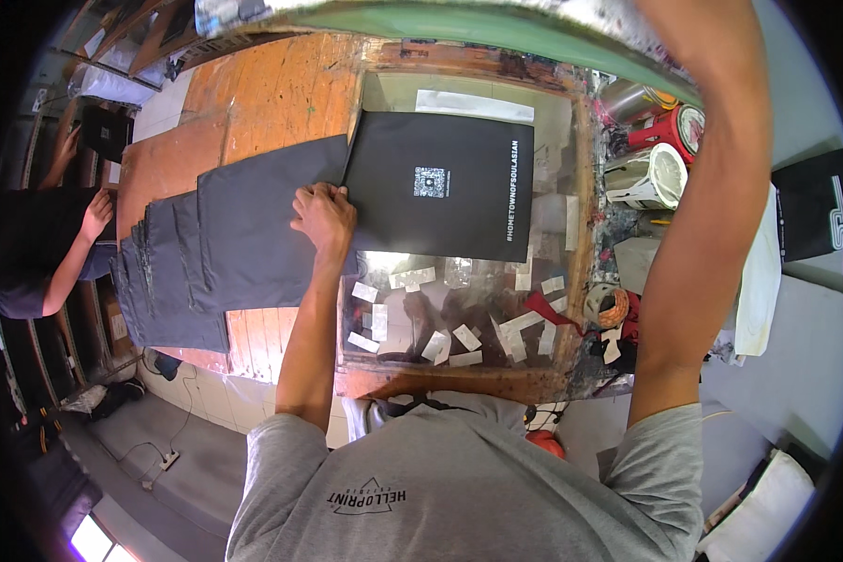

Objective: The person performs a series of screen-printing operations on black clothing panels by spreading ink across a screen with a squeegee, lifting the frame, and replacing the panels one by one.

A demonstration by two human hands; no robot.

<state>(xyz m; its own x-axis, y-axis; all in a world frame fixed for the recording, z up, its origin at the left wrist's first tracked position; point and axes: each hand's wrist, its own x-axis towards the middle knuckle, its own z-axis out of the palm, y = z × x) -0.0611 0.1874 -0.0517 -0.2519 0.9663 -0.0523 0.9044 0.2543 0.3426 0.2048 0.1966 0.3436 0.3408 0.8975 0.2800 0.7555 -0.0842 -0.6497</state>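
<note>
My left hand is closed at the left edge of a flat black bag, its fingers curled where that edge meets the pile. White print, a square code and a line of lettering, shows on this bag, which lies on a glass panel set in the wooden table. Left of it, several plain black bags lie fanned out, overlapping. My right arm reaches up past the top right, and its hand is out of view. By that arm, a raised frame with a green edge crosses the top.
Pieces of pale tape are stuck on the glass near me. A red tub and a white tub stand at the table's right side. At far left, another person in black handles a black bag. Cables lie on the floor.
</note>
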